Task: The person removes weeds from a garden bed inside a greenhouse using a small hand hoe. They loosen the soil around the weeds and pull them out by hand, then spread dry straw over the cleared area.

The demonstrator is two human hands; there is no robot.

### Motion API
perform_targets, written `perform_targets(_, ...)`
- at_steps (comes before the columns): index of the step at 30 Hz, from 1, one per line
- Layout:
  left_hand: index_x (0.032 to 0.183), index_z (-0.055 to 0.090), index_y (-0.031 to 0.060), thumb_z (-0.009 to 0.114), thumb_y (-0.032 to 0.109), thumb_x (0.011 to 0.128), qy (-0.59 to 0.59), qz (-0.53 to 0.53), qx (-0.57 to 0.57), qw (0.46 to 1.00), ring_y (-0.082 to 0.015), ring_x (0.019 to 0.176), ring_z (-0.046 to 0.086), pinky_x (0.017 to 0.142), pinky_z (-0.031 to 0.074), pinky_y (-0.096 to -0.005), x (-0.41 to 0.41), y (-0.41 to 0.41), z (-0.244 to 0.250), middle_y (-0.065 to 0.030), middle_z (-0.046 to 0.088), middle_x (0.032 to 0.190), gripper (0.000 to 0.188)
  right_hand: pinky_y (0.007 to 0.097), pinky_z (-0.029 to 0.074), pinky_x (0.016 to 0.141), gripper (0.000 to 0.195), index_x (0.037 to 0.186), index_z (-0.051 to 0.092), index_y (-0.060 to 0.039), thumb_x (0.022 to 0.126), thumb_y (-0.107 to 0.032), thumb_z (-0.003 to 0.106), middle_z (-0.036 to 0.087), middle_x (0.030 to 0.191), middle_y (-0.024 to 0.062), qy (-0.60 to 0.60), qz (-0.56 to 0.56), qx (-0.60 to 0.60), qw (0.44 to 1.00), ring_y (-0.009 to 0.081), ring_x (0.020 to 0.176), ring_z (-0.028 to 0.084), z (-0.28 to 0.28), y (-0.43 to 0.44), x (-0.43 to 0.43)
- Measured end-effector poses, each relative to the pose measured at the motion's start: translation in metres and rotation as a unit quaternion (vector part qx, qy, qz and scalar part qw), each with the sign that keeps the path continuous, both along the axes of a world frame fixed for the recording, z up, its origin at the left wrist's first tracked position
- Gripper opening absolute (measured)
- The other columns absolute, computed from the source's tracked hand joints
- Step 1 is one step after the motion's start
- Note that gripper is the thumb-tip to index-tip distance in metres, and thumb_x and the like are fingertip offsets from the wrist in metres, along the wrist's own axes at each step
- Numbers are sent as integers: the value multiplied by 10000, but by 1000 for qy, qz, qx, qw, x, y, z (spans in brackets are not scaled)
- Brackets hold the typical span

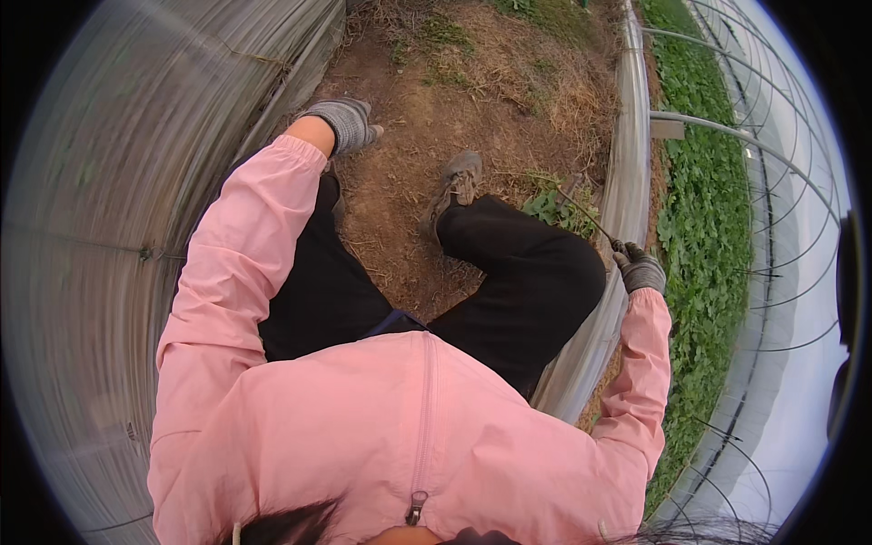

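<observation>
My right hand, in a dark grey knit glove, is closed on the handle end of a thin rod-like tool. The tool slants down to the ground beside a clump of leafy weeds; its far end is hard to make out among the plants. On the other side, my left hand wears a light grey knit glove and hangs over the bare soil near the plastic-covered wall. Its fingers point away from me and are partly curled; whether anything is in them cannot be told.
A plastic-sheeted greenhouse wall rises close on the left. Rolled clear plastic runs along the right side, with metal hoops and a dense green crop bed beyond. Dry straw and weeds cover the soil ahead. My shoe stands on the soil.
</observation>
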State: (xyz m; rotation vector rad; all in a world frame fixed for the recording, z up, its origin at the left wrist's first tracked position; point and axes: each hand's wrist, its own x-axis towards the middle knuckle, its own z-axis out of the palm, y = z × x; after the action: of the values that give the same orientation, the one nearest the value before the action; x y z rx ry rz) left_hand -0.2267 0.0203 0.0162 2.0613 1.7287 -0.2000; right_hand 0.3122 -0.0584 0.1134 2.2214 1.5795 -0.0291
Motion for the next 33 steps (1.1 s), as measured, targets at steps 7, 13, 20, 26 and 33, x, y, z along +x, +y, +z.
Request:
perform_targets(7, 1235, 513, -14, 514, 333, 948, -366, 49, 46, 928, -223, 950, 602, 871, 467, -340, 67, -20, 63, -131, 622, 1012, 450, 428, 479, 851, 442, 1282, 517, -216, 871, -364, 587, 646, 1100, 135, 45, 56, -9, 997, 332, 1012, 614, -50, 106, 27)
perform_targets(13, 1268, 498, 34, 474, 288, 980, -646, 228, -103, 721, -139, 987, 556, 881, 452, -290, 66, 41, 46, -49, 596, 1045, 384, 416, 486, 872, 390, 1188, 604, -178, 843, -359, 608, 636, 1139, 110, 38, 77, -154, 984, 296, 1045, 609, -113, 243, -9)
perform_targets(20, 1252, 521, 0, 636, 211, 876, -372, -3, 22, 928, -240, 950, 577, 834, 468, -330, 71, 101, 70, -108, 611, 1048, 446, 401, 496, 860, 345, 1086, 670, -147, 788, -319, 645, 672, 1044, 102, 43, 93, -226, 969, 301, 973, 634, -117, 336, 7)
perform_targets(26, 1206, 551, -8, 623, 351, 813, -189, -57, -25, 980, -304, 917, 567, 868, 426, -418, 62, 155, 52, -161, 585, 997, 538, 300, 513, 762, 372, 1107, 647, -37, 737, -35, 678, 706, 953, 106, 285, -51, -142, 946, 154, 860, 659, -132, 367, 67)
perform_targets(33, 1211, 531, -18, 545, 404, 865, -95, -51, -75, 991, -320, 901, 568, 848, 433, -431, 52, 282, 6, -176, 586, 978, 546, 267, 519, 683, 276, 968, 680, -11, 693, 3, 703, 693, 827, 67, 251, -107, -205, 940, 152, 753, 647, -130, 437, 56)
